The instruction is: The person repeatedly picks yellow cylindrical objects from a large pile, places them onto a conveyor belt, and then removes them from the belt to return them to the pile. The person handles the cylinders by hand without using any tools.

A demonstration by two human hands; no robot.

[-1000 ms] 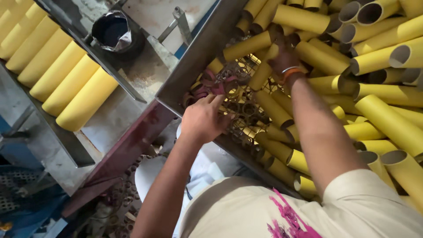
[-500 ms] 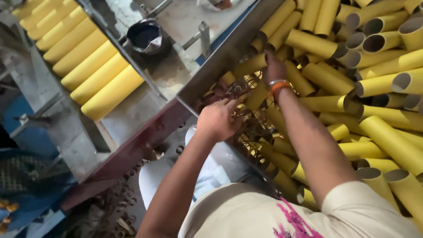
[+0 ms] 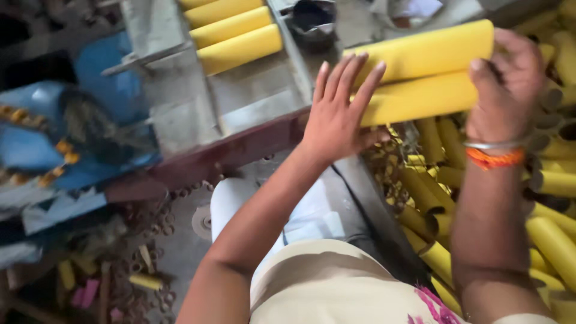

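Two yellow tubes (image 3: pixel 420 75) lie stacked lengthwise in the upper right of the frame, held between both hands; the left hand (image 3: pixel 339 117) presses flat against their near end with fingers spread, apparently to square the ends and keep the pair from sliding; the right hand (image 3: pixel 510 78) curls over the far end, thumb on the front, grasping the tubes from above, so each hand steadies one end. An orange band and a metal bangle (image 3: pixel 495 153) sit on the right wrist. Below the held pair, along the right edge, a bin is heaped with more loose yellow tubes (image 3: pixel 432 186) at mixed angles. In the upper middle, three tubes (image 3: pixel 231 30) lie side by side on a grey metal tray (image 3: pixel 258 96), neatly parallel; a dark pot (image 3: pixel 312 18) stands just beside them. Scraps and small rings litter the floor (image 3: pixel 150 240) at lower left.
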